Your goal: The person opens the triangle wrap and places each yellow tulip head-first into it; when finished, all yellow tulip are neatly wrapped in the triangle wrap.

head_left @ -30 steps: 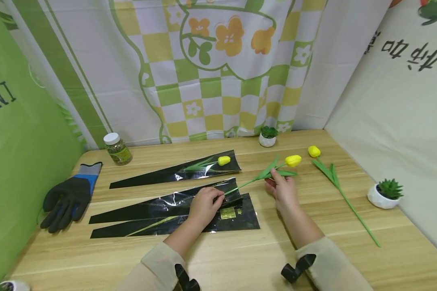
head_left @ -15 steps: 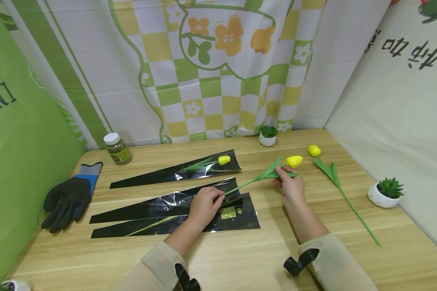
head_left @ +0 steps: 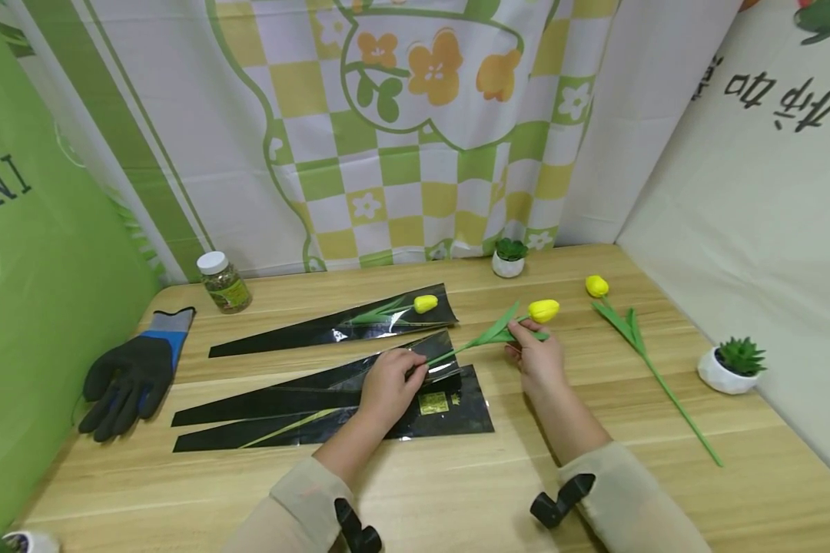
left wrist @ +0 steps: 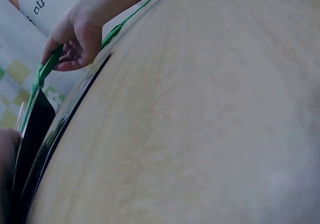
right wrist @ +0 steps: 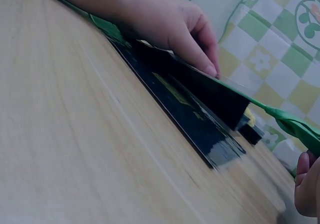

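A yellow artificial tulip (head_left: 543,311) is held by my right hand (head_left: 541,357), thumb and fingers pinching it at the leaves just below the bloom. Its green stem slants down left to a long black tapered flower sleeve (head_left: 277,393). My left hand (head_left: 390,388) pinches that sleeve near its wide mouth, where the stem (right wrist: 257,104) runs in along the clear film. How far the stem reaches inside is hidden by the left fingers. Beneath lies another black sleeve (head_left: 459,411) with a gold label. Behind, a third sleeve (head_left: 283,338) contains a yellow tulip (head_left: 425,304).
One more tulip (head_left: 639,349) lies on the table at right. Small potted succulents stand at the back (head_left: 508,259) and right edge (head_left: 732,369). At left are a dark work glove (head_left: 131,380) and a white-lidded jar (head_left: 224,284). A curtain (head_left: 394,184) hangs behind.
My right hand first shifted slightly right along the tulip, then came back left, carrying the bloom left with it. The held sleeve's mouth has risen a little. My left hand stays nearly in place.
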`<state>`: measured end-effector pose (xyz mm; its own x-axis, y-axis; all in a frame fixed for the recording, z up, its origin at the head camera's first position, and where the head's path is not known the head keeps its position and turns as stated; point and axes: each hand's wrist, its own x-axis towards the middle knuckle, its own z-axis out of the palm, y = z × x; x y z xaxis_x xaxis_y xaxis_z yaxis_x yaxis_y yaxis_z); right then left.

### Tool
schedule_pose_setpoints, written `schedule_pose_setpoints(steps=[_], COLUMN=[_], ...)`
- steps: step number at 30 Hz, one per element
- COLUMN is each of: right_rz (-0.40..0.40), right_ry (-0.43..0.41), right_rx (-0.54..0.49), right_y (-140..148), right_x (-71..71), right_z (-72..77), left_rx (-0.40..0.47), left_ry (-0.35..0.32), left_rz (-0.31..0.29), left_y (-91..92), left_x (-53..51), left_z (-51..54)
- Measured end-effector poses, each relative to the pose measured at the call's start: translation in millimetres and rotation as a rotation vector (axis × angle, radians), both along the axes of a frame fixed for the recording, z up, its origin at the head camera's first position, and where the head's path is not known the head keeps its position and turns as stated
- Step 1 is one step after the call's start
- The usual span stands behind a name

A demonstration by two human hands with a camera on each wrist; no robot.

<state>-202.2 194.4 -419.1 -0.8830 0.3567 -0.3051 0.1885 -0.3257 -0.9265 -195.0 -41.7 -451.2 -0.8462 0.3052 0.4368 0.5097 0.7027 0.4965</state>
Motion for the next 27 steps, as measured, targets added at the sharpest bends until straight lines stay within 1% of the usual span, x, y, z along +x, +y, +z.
schedule_pose_setpoints(steps=[5, 12, 17, 21, 27], right_rz=[0.013, 0.020, 0.016, 0.019, 0.024], right_ry=[0.014, 0.023, 0.032, 0.035, 0.025], right_rx=[-0.038, -0.042, -0.072, -0.084, -0.087], right_y=[-12.8, -31.1, -42.5, -48.7, -50.9], right_x=[0.2, -0.5, -2.4, -3.1, -2.4], right_z=[-2.6, -6.7, -9.0, -9.8, -8.8], left_rx=[0.018, 0.041, 0.049, 0.056, 0.055], left_ry=[0.013, 0.032, 0.042, 0.048, 0.034], left_rz=[0.001, 0.006, 0.011, 0.014, 0.017], left_y=[1.3, 2.6, 3.3, 3.5, 3.1], left_x=[-1.5, -2.5, -3.4, -3.9, -3.7], left_z=[0.0, 2.1, 3.4, 3.5, 2.9])
